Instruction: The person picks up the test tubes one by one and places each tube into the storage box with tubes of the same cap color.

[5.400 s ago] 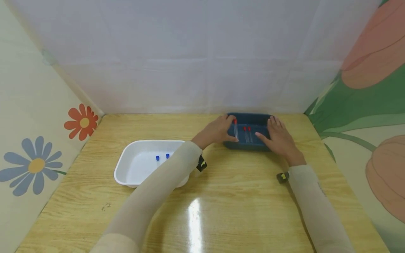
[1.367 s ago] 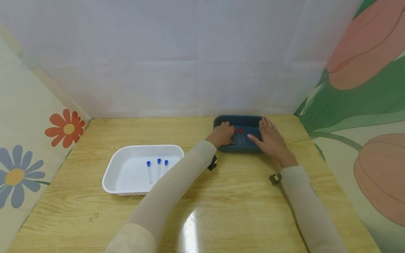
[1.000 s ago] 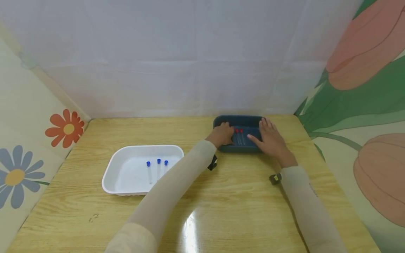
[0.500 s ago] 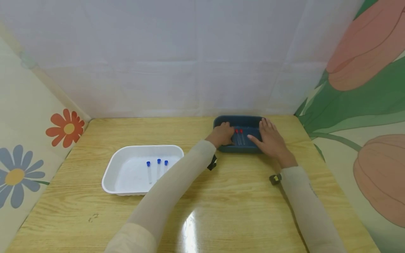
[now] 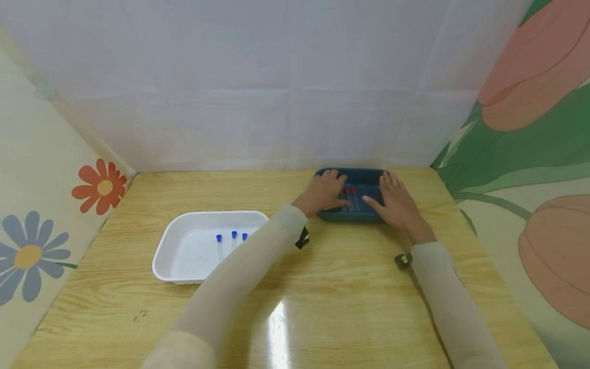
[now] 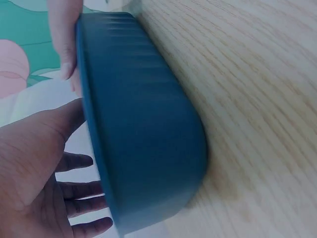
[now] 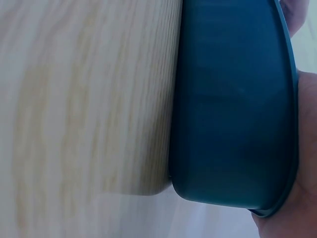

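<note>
A dark blue tray [image 5: 357,217] stands at the back right of the table. Inside it lie clear tubes with red caps [image 5: 353,190]; three caps show side by side, one partly behind the left fingers. My left hand [image 5: 321,192] is over the tray's left end with fingers and thumb spread apart. In the left wrist view, the left fingers [image 6: 81,189] are parted beside the tray rim, with nothing seen between them. My right hand [image 5: 400,206] rests on the tray's right rim, fingers straight and thumb stretched over the inside.
To the left stands a white tray [image 5: 167,266], holding tubes with blue caps [image 5: 234,234]; the left forearm hides part of it. A white wall [image 5: 221,118] rises behind the wooden table [image 5: 341,297], with flower-patterned panels on both sides.
Half a second ago my left hand was lower inside the dark tray, its fingers drawn together; now it is raised and spread. A third red cap has come into view. My right hand stays on the rim.
</note>
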`<act>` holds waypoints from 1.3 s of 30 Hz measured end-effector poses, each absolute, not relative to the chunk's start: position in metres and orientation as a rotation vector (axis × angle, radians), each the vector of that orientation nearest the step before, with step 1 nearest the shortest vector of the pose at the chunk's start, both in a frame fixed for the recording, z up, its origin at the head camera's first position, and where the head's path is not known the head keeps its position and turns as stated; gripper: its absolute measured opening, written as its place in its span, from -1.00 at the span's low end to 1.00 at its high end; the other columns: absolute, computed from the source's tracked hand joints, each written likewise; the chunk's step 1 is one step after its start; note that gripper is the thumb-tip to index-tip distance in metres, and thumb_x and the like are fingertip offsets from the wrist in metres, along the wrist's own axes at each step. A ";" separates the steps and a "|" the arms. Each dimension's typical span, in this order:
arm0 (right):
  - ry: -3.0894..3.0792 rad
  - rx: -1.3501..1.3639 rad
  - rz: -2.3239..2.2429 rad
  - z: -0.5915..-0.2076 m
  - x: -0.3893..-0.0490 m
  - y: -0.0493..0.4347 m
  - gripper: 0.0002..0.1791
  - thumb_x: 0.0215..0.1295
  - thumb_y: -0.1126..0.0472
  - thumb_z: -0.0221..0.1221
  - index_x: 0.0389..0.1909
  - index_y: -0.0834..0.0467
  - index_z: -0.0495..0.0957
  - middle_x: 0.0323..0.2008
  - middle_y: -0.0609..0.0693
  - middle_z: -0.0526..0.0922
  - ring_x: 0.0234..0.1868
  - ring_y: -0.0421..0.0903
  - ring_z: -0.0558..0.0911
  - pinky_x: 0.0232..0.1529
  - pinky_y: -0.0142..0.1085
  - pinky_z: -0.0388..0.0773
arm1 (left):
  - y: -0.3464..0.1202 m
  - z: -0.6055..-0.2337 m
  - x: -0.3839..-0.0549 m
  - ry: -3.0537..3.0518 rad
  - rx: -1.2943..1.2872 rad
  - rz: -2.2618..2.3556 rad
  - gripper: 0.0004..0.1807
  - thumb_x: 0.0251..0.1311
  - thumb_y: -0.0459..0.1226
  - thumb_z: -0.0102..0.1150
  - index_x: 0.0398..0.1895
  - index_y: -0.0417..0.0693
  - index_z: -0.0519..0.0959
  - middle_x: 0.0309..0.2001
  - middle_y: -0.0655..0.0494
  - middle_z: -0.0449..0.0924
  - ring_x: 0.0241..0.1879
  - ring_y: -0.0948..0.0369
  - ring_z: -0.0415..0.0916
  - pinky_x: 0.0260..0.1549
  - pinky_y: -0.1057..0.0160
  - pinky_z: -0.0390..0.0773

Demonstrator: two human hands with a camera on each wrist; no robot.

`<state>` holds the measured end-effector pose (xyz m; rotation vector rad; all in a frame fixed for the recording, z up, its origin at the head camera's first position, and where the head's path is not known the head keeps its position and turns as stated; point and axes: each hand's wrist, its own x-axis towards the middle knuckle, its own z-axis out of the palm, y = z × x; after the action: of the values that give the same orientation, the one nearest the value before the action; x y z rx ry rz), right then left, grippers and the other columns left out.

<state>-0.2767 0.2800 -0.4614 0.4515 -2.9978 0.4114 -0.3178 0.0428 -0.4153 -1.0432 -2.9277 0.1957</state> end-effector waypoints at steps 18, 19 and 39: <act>-3.014 0.469 0.433 -0.462 -0.282 0.286 0.10 0.50 -0.45 -0.31 0.55 0.45 -0.24 0.58 0.36 -0.32 0.60 0.25 -0.34 0.54 0.12 -0.38 | 0.007 -0.398 -0.312 -2.833 -0.985 0.028 -0.04 0.33 0.34 0.01 0.57 -0.09 0.18 0.49 -0.22 0.21 0.46 -0.10 0.21 0.29 -0.09 0.43; -3.011 0.469 0.436 -0.462 -0.283 0.286 0.09 0.50 -0.44 -0.31 0.56 0.44 -0.24 0.58 0.36 -0.32 0.60 0.24 -0.34 0.55 0.11 -0.39 | 0.005 -0.397 -0.311 -2.835 -0.980 0.023 -0.05 0.34 0.33 0.02 0.57 -0.09 0.18 0.49 -0.22 0.20 0.46 -0.10 0.20 0.29 -0.10 0.43; -2.944 0.461 0.355 -0.450 -0.280 0.288 0.06 0.50 -0.43 -0.27 0.59 0.35 -0.20 0.59 0.35 -0.22 0.56 0.40 -0.25 0.48 0.30 -0.40 | -0.028 -0.388 -0.301 -2.838 -0.887 -0.086 0.06 0.28 0.43 -0.05 0.64 0.00 0.02 0.54 -0.30 0.05 0.45 -0.19 0.19 0.23 -0.18 0.44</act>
<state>-0.2802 0.2884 -0.4501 0.4607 -2.9438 0.3547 -0.3014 -0.0277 -0.3877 -0.8870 -2.8381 -0.0859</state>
